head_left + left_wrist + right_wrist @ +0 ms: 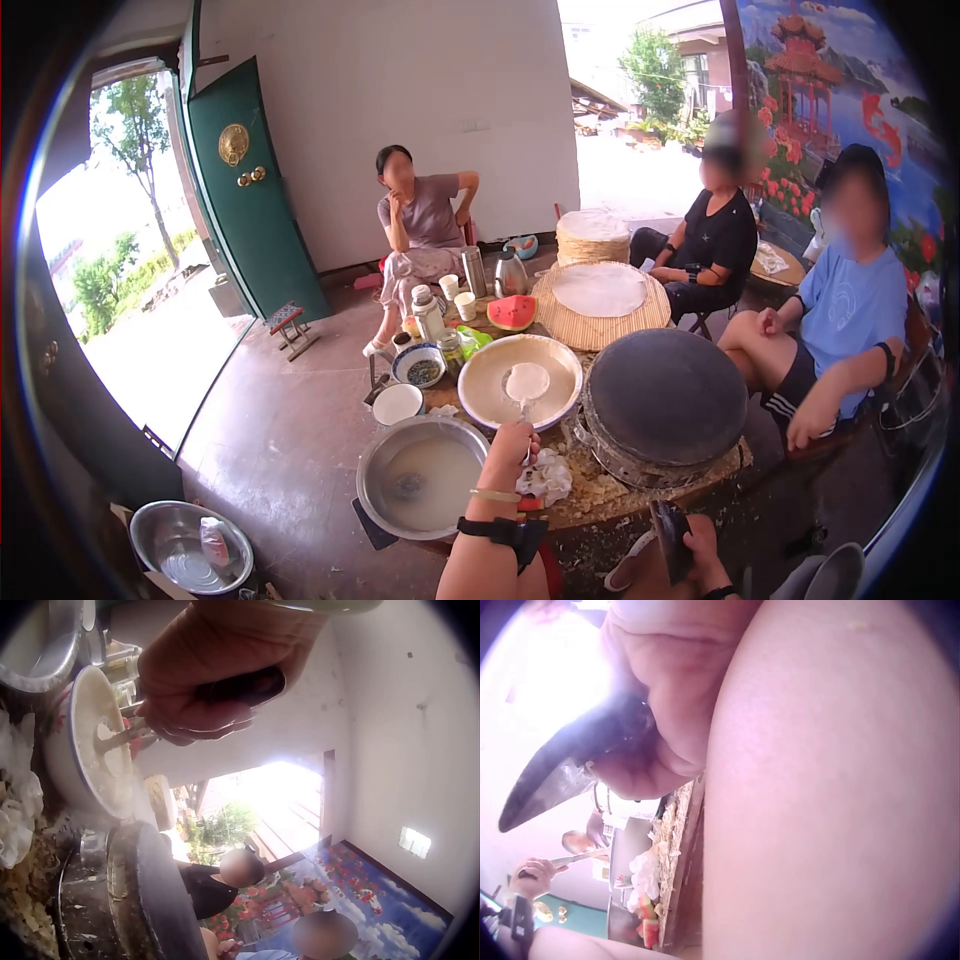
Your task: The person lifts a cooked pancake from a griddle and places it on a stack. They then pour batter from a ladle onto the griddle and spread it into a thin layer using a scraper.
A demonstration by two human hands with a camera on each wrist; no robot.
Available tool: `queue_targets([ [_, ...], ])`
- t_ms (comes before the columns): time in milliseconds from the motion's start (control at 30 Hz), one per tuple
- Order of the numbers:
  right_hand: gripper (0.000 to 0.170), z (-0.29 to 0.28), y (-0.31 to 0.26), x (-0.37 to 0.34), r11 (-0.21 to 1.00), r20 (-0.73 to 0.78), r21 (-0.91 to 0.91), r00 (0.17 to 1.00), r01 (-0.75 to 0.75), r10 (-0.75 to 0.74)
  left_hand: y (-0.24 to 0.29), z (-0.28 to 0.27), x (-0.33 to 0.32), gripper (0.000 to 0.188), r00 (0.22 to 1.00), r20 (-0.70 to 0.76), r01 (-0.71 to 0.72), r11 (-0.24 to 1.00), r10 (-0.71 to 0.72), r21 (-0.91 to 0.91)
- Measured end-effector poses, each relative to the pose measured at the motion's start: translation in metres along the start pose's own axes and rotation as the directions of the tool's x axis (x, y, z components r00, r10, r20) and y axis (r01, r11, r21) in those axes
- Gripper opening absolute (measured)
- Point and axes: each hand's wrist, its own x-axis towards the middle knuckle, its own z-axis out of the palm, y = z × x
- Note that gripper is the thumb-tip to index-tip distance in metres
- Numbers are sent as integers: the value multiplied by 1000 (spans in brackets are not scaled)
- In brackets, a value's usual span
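Note:
My left hand (512, 445) grips the handle of a ladle (527, 383) over a wide bowl of pale batter (474, 408). The ladle's round bowl looks coated with batter; in the left wrist view its handle's dark end pokes out of the curled fingers. To the right of that hand lies a round black griddle (668, 395), its top bare. Low in the head view, beside my leg, my right hand (703, 545) holds a dark, flat-bladed scraper (670, 540). The right wrist view shows the scraper's blade (577, 754) jutting out past the curled fingers.
A metal basin of cloudy liquid (372, 478) stands left of the batter bowl. Crumpled white paper (545, 476) and scraps lie by the griddle. Behind are a watermelon piece (512, 312), cups, flasks and a woven tray (640, 325) bearing a thin flatbread. Three people sit around the table.

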Motion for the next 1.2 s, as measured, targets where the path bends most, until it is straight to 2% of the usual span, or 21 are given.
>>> queue_targets([
  [467,44,-23,16,4,998,31,-30,998,49,-48,-1,-2,1,5,1000,0,1,999,-1,-35],
  [600,42,-9,14,-2,999,30,26,999,39,-39,-2,-2,3,10,1000,-15,-11,1000,11,-8],
  [733,40,2,4,-8,1000,-29,-22,1000,9,-10,-3,-3,4,13,1000,-26,-10,1000,10,-16],
  [833,39,19,-4,-15,998,-95,-57,995,-41,35,5,-1,-3,14,996,-54,76,997,-76,-8],
  [900,39,25,-5,-22,997,-118,-57,992,-52,45,6,-2,-4,8,996,-16,84,995,-85,-51],
  [1000,37,23,-3,-22,996,-114,-73,993,-51,43,5,-5,1,4,994,20,112,986,-110,-123],
  [1033,36,35,-7,-26,998,-108,-59,994,-11,4,4,-6,2,3,992,24,122,981,-120,-153],
  [1200,37,34,-10,-27,999,-64,-14,997,-39,38,3,-7,5,4,992,9,124,981,-124,-150],
])
